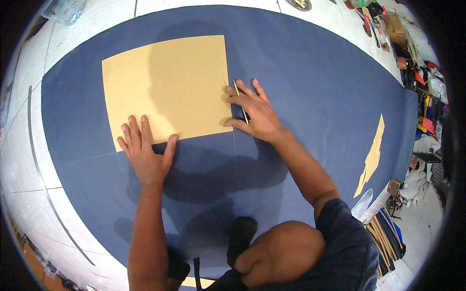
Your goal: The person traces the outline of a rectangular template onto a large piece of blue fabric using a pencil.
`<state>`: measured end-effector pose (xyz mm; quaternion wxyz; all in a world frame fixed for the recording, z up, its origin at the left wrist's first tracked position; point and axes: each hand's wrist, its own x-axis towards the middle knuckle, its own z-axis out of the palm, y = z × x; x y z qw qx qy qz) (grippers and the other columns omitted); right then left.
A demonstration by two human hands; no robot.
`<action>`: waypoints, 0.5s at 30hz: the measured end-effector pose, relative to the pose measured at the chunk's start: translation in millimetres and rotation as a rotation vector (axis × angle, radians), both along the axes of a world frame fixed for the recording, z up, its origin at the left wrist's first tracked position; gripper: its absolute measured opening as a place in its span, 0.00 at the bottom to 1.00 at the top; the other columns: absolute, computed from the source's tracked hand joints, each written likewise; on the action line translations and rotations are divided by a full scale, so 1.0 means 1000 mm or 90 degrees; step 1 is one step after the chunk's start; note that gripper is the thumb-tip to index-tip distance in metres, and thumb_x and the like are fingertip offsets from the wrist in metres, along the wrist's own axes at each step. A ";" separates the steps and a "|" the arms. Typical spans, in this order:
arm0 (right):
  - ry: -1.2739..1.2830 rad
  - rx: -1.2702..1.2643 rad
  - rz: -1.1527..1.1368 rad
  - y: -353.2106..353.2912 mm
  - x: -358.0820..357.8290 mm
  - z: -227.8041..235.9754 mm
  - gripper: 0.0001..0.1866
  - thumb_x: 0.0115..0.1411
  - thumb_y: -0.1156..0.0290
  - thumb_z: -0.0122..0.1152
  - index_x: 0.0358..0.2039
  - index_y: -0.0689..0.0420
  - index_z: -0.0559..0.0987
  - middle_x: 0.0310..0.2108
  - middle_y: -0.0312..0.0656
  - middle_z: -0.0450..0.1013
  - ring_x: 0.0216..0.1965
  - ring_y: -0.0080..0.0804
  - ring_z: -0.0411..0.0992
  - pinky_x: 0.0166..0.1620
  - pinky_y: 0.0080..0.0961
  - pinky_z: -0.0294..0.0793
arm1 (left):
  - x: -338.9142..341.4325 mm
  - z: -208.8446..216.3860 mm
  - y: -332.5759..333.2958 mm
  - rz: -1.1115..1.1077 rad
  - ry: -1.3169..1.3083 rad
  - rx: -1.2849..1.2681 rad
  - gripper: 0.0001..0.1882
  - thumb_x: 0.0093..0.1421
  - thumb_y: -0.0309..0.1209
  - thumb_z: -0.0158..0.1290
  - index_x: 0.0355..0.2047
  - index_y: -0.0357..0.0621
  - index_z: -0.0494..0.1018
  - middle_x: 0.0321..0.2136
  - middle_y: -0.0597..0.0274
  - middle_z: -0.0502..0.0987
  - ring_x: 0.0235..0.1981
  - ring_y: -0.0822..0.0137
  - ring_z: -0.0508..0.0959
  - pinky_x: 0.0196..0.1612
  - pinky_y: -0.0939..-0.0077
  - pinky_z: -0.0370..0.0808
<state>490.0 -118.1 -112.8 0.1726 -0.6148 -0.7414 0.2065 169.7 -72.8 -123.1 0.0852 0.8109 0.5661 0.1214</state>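
A tan, four-sided card pattern piece (189, 72) lies flat on a large dark blue sheet of material (315, 97). My left hand (148, 153) is spread over its near left corner, fingers on the card and thumb at the near edge. At the card's right edge, my right hand (252, 109) holds a slim yellowish pen (241, 102) among its fingers. The thumb and fingertips touch the card's edge. Faint pale lines run across the sheet, continuing toward me from the card's near corners.
A narrow tan card piece (371, 155) lies on the sheet at the right. Pale floor tiles (29, 160) surround the sheet. Plastic bottles (68, 10) stand at the far left. Rolled materials (386, 240) and clutter line the right side. My bent knee (286, 247) is near.
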 end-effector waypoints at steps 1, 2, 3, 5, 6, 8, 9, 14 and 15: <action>0.001 -0.002 -0.003 0.000 0.000 -0.001 0.30 0.57 0.49 0.71 0.54 0.52 0.76 0.66 0.39 0.69 0.73 0.44 0.57 0.75 0.55 0.43 | 0.000 0.000 0.000 0.000 0.000 0.000 0.46 0.57 0.54 0.64 0.69 0.43 0.64 0.71 0.41 0.58 0.73 0.35 0.53 0.72 0.33 0.45; 0.001 -0.003 -0.006 0.000 0.000 -0.002 0.30 0.57 0.49 0.71 0.54 0.52 0.76 0.66 0.39 0.69 0.73 0.44 0.57 0.75 0.55 0.43 | 0.001 -0.001 0.001 -0.001 -0.001 0.001 0.46 0.57 0.54 0.64 0.69 0.43 0.64 0.71 0.41 0.58 0.73 0.35 0.53 0.72 0.33 0.45; 0.001 -0.004 -0.009 0.000 0.000 -0.002 0.30 0.57 0.48 0.70 0.54 0.51 0.76 0.66 0.39 0.69 0.73 0.45 0.58 0.75 0.55 0.43 | 0.001 -0.001 0.001 -0.002 -0.002 0.002 0.46 0.57 0.54 0.64 0.69 0.43 0.63 0.71 0.42 0.58 0.73 0.35 0.53 0.72 0.33 0.45; 0.001 -0.013 -0.012 0.000 -0.001 0.001 0.30 0.58 0.48 0.70 0.54 0.51 0.76 0.66 0.39 0.69 0.72 0.45 0.58 0.75 0.55 0.43 | 0.000 0.000 0.000 0.001 -0.002 -0.010 0.46 0.57 0.54 0.64 0.69 0.43 0.64 0.71 0.41 0.58 0.73 0.35 0.53 0.72 0.34 0.45; 0.001 -0.017 -0.013 0.000 -0.002 0.002 0.29 0.58 0.48 0.70 0.54 0.51 0.76 0.66 0.39 0.69 0.72 0.45 0.58 0.75 0.55 0.43 | 0.000 0.001 -0.001 0.003 -0.001 -0.015 0.46 0.57 0.54 0.64 0.69 0.43 0.64 0.71 0.41 0.58 0.73 0.35 0.53 0.72 0.34 0.45; 0.000 -0.009 -0.013 0.000 -0.002 0.001 0.29 0.58 0.48 0.70 0.54 0.52 0.76 0.66 0.39 0.69 0.72 0.44 0.58 0.75 0.55 0.43 | 0.001 0.001 -0.001 0.000 -0.002 -0.002 0.46 0.56 0.54 0.65 0.68 0.43 0.64 0.71 0.41 0.58 0.73 0.35 0.54 0.72 0.34 0.46; 0.000 -0.005 -0.013 0.000 -0.002 0.000 0.29 0.58 0.48 0.70 0.54 0.52 0.76 0.66 0.39 0.69 0.72 0.44 0.58 0.75 0.55 0.43 | 0.001 0.001 0.000 -0.002 -0.001 0.004 0.46 0.56 0.54 0.65 0.68 0.43 0.64 0.71 0.41 0.59 0.73 0.35 0.54 0.72 0.34 0.46; 0.007 0.009 -0.004 0.002 -0.001 -0.001 0.29 0.59 0.50 0.70 0.55 0.54 0.76 0.65 0.41 0.70 0.72 0.46 0.58 0.75 0.55 0.43 | 0.003 0.005 0.002 0.002 0.020 -0.002 0.48 0.55 0.58 0.64 0.69 0.43 0.64 0.68 0.40 0.62 0.71 0.35 0.57 0.70 0.34 0.50; 0.010 0.011 -0.004 0.004 -0.003 0.002 0.29 0.59 0.50 0.69 0.55 0.55 0.76 0.65 0.41 0.71 0.72 0.47 0.58 0.75 0.55 0.43 | 0.005 0.009 0.005 0.004 0.025 0.003 0.49 0.55 0.58 0.64 0.69 0.44 0.63 0.68 0.39 0.62 0.70 0.35 0.58 0.70 0.34 0.52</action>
